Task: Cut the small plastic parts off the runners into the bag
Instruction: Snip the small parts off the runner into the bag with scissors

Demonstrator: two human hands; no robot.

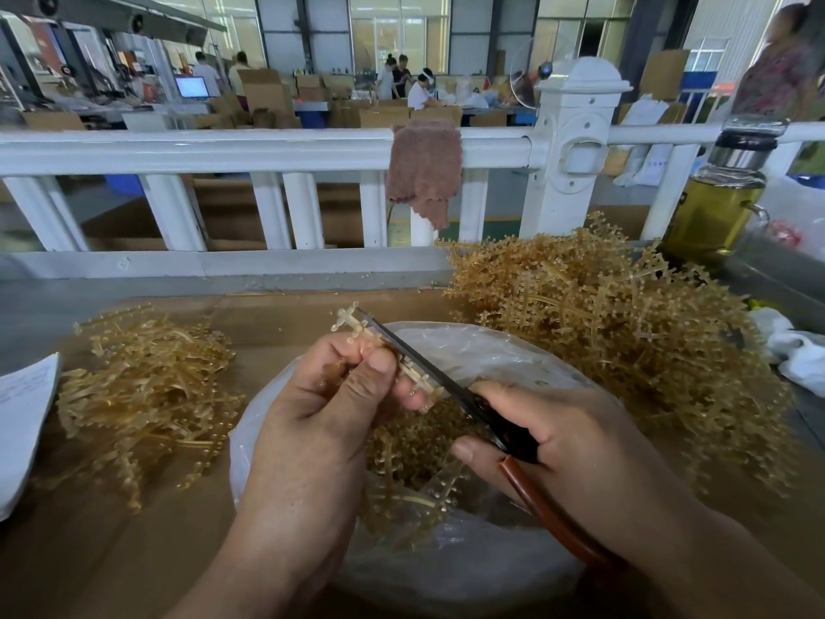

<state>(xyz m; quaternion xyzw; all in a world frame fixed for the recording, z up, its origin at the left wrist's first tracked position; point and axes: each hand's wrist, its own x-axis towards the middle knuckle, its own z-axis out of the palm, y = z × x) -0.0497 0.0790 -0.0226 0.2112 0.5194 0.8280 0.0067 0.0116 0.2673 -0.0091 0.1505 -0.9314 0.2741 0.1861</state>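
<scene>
My left hand (pixel 330 408) pinches an amber plastic runner (pixel 357 326) with small parts on it, held over the clear plastic bag (pixel 491 346). My right hand (pixel 562 440) grips scissors (pixel 428 373) with dark blades and a brown handle. The blades lie along the runner's right side, tips pointing up and left. Amber pieces (pixel 415 444) lie inside the bag beneath both hands.
A big heap of amber runners with parts (pixel 616 314) lies at the right. A flatter pile of runners (pixel 147 386) lies at the left. Beyond stand a white railing (pixel 268 149) with a brown cloth (pixel 424 172), and a bottle of yellow liquid (pixel 714 207). White paper (pixel 22 417) is at far left.
</scene>
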